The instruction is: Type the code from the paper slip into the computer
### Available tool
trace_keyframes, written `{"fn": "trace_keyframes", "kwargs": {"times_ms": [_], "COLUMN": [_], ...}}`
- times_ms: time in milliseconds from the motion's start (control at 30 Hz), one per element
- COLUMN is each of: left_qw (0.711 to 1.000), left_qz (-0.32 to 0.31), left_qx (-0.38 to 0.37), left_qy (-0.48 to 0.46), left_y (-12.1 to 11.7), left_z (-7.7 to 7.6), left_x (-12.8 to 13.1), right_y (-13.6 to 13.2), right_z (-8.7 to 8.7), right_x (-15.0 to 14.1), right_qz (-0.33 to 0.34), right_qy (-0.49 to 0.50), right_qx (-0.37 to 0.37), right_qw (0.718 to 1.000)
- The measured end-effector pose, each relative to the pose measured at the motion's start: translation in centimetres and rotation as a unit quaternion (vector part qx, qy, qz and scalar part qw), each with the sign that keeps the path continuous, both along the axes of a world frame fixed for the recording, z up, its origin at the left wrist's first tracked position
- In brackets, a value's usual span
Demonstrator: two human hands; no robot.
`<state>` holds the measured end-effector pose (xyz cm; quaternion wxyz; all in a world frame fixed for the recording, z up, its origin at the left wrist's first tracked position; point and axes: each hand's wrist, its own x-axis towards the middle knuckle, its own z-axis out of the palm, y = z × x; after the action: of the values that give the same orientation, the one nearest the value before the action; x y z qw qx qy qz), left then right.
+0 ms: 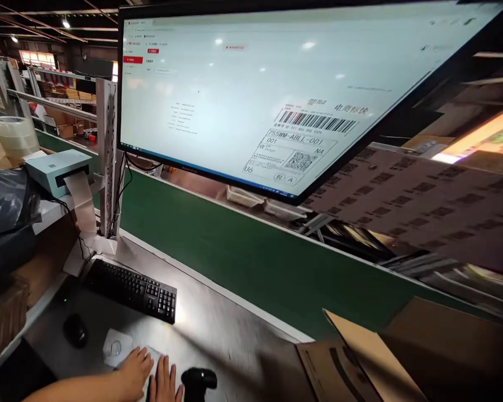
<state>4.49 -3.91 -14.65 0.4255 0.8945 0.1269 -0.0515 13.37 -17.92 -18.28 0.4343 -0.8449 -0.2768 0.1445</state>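
A whitish flat packet (118, 345) with a round clear or silvery patch lies on the metal desk at the bottom of the view. My left hand (134, 369) rests on the packet's right part, fingers stretched out. Close beside it, my right hand (165, 382) lies with straight fingers at the packet's right edge; its wrist falls outside the picture. A black handheld scanner (198, 381) stands just right of my right hand. To the left are a black mouse (75, 330) and, further back, a black keyboard (134, 289).
A large monitor (218, 100) displaying a shipping label hangs above a green belt (218, 234). On the left shelf sit a label printer (59, 170) with paper hanging out, tape rolls (14, 139) and dark plastic bags (8, 201). An open cardboard box (339, 368) stands at lower right.
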Motion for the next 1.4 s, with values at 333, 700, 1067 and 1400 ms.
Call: {"fn": "trace_keyframes", "kwargs": {"times_ms": [333, 700, 1067, 1400], "left_qw": [0.987, 0.912, 0.921, 0.929], "left_qz": [-0.042, 0.265, 0.246, 0.239], "left_qx": [0.110, 0.266, 0.234, 0.226], "left_qy": [0.112, 0.167, 0.189, 0.168], "left_y": [3.1, 21.1, 24.1, 25.0], "left_z": [7.8, 10.6, 7.7, 7.1], "left_x": [-3.7, -11.2, -12.3, -13.0], "right_y": [3.1, 21.8, 30.1, 34.0], "right_z": [6.6, 11.5, 12.7, 12.3], "right_x": [-0.8, -3.6, -6.9, -6.5], "right_qz": [0.087, 0.368, 0.445, 0.469], "right_qy": [-0.049, -0.063, -0.077, -0.044], "right_qx": [-0.164, -0.207, -0.273, -0.246], "right_qw": [0.981, 0.904, 0.850, 0.847]}}
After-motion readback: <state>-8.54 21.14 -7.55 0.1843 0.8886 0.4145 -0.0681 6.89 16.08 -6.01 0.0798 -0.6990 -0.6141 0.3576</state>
